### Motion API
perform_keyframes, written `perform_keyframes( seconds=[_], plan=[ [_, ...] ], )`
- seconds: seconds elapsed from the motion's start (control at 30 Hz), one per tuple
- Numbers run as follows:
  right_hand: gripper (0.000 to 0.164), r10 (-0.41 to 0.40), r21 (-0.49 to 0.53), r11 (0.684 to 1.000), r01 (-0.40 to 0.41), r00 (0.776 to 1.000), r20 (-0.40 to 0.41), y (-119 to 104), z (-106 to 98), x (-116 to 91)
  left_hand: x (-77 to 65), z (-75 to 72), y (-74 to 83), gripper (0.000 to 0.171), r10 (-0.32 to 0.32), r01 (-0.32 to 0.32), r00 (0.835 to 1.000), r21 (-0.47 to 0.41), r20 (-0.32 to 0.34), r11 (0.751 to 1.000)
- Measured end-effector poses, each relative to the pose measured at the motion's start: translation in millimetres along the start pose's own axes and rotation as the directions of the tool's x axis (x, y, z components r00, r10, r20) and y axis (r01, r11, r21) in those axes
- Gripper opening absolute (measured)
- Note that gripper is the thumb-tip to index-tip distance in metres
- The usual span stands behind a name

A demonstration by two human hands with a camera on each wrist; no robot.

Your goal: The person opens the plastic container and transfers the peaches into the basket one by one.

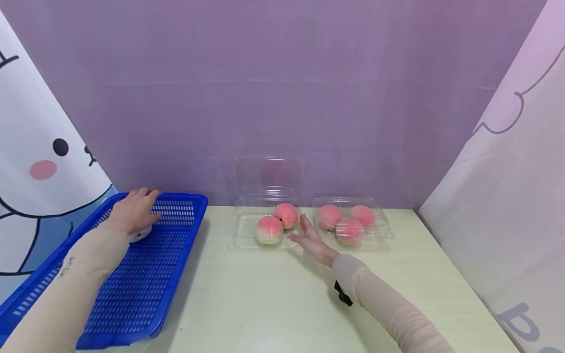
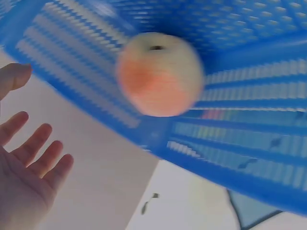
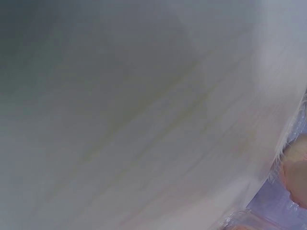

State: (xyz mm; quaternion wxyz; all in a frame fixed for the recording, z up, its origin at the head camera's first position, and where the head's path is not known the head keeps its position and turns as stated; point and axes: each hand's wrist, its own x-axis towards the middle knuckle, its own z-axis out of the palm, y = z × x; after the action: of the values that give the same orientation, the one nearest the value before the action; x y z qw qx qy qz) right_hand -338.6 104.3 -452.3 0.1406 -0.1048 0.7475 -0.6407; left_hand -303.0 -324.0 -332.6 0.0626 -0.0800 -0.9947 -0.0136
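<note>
My left hand [image 1: 132,212] is over the far end of a blue plastic basket [image 1: 132,304], its fingers spread and holding nothing. Just under it lies a pale peach [image 2: 160,76] with a pink-orange blush, in the basket's corner; the left wrist view shows it apart from the fingers. My right hand [image 1: 314,245], fingers extended, is beside an open clear clamshell box [image 1: 243,230]. Inside that box sit two pink-and-cream peaches, a front one [image 1: 269,231] and a rear one [image 1: 286,215]. The fingertips are close to the rear peach. A pale sleeve [image 3: 144,120] blocks most of the right wrist view.
To the right stands a second clear clamshell box [image 1: 379,230], its lid down over three pink peaches [image 1: 350,231]. Both boxes are on a pale table [image 1: 247,299] close to the purple backdrop [image 1: 309,98]. The basket's raised rim runs along the table's left side.
</note>
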Motion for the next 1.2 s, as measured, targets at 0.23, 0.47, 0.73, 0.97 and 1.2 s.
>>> perform_keyframes(
  seconds=[0.23, 0.47, 0.73, 0.97, 1.2],
  plan=[
    [0.086, -0.011, -0.039, 0.999, 0.011, 1.0, -0.006, -1.1, 0.2, -2.6, 3.3, -26.8, 38.5, 0.065, 0.02, -0.021, 1.0, -0.108, -0.011, 0.994],
    [0.088, -0.005, -0.037, 0.999, 0.004, 1.0, -0.006, -2.6, -1.9, -2.6, 0.9, -39.7, 82.2, 0.062, 0.08, -0.089, 0.995, -0.157, -0.065, 0.984],
    [0.087, -0.002, -0.046, 0.999, 0.001, 1.0, -0.012, 0.5, 0.0, -0.9, 2.0, -37.8, 125.2, 0.053, 0.161, -0.176, 0.982, -0.164, -0.097, 0.971],
    [0.088, -0.008, -0.052, 0.999, 0.008, 1.0, -0.001, 0.7, 2.7, 3.2, 6.0, -36.2, 151.5, 0.056, 0.232, -0.234, 0.972, -0.156, -0.032, 0.96],
    [0.086, -0.002, -0.029, 1.0, 0.002, 1.0, -0.012, 3.3, 0.7, 3.5, 22.1, -20.4, 186.8, 0.052, 0.308, -0.295, 0.948, -0.15, 0.075, 0.944]
  ],
)
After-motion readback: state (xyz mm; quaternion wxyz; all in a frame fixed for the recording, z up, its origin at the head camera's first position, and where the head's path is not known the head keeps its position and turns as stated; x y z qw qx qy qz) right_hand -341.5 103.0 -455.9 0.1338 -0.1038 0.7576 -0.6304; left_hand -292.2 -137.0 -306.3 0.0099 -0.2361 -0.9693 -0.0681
